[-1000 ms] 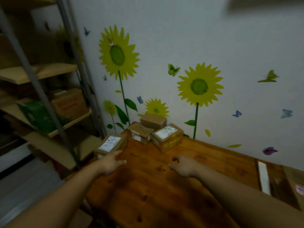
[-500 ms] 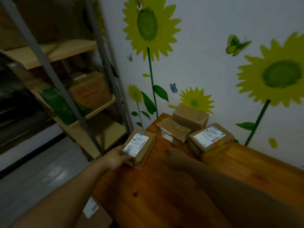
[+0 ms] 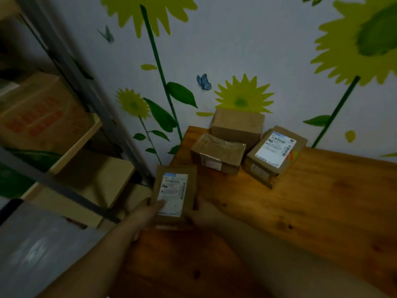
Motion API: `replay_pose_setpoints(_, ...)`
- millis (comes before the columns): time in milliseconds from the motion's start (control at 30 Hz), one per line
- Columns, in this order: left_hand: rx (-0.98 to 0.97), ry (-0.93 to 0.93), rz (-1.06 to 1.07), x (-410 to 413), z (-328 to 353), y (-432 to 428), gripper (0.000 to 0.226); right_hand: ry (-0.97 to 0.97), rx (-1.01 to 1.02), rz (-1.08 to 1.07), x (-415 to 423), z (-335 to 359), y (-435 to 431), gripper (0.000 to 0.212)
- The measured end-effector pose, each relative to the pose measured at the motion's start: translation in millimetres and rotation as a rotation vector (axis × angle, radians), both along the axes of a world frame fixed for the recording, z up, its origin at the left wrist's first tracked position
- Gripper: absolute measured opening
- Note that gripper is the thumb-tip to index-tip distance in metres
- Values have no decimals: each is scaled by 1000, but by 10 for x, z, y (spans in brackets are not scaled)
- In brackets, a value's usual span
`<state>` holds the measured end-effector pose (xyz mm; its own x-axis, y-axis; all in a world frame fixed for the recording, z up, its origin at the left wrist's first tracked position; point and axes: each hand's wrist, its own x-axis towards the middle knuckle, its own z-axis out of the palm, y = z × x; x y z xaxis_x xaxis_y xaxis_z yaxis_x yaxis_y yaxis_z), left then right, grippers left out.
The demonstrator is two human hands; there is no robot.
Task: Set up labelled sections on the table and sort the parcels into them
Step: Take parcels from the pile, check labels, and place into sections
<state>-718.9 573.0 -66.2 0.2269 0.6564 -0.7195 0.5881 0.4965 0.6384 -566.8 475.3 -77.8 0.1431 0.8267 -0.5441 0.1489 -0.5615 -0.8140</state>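
A small brown parcel [image 3: 175, 190] with a white shipping label is tilted up at the left edge of the wooden table [image 3: 311, 211]. My left hand [image 3: 150, 208] grips its near left side, thumb lying on the label. My right hand [image 3: 202, 214] holds its near right side, fingers mostly hidden behind the box. Three more parcels sit in the table's far corner by the wall: a plain box [image 3: 237, 125], a taped box [image 3: 218, 152] in front of it, and a labelled box [image 3: 276, 154] to the right.
A metal shelf rack [image 3: 71, 67] stands left of the table, with a large carton [image 3: 40, 112] and wooden shelves [image 3: 94, 171]. The wall behind carries sunflower decals. Grey floor shows at lower left.
The view has swung closer and down. Both hands have closed around the labelled parcel at the table's left edge, and it now tilts up.
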Motion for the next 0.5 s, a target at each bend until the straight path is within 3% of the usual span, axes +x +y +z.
replay_pose_setpoints(100, -72, -88, -48, -13, -64, -13, 39, 32, 21, -118, -66, 52, -63, 44)
replay_pose_setpoints(200, -58, -162, -72, 11, -11, 3, 55, 43, 93, -232, -52, 192, -182, 49)
replay_pose_setpoints(333, 90, -365, -115, 256, 310, -85, 67, -7, 144, -401, 105, 518, -335, 74)
replay_pose_setpoints(500, 251, -534, -304, 679, 717, -367, 73, -73, 284, -602, 446, 974, -818, 72)
